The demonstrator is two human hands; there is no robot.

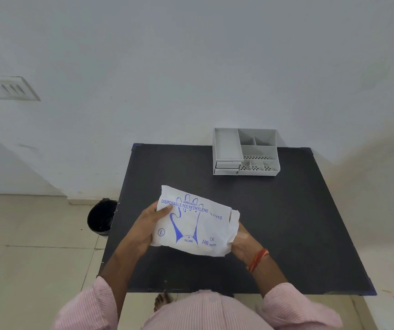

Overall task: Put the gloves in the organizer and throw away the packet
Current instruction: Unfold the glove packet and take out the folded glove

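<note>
A white plastic packet of disposable gloves [194, 222] with blue print is held above the middle of the black table [286, 222]. My left hand [147, 225] grips its left edge, thumb on top. My right hand [243, 239] grips its right end from below and is mostly hidden behind the packet. The gloves themselves are inside the packet and cannot be seen. A grey organizer [246, 151] with several open compartments and two small drawers stands at the table's far edge, against the wall.
A black bin [101, 216] lined with a dark bag stands on the tiled floor just left of the table. A white wall rises behind the table, with a switch plate [12, 88] at the left.
</note>
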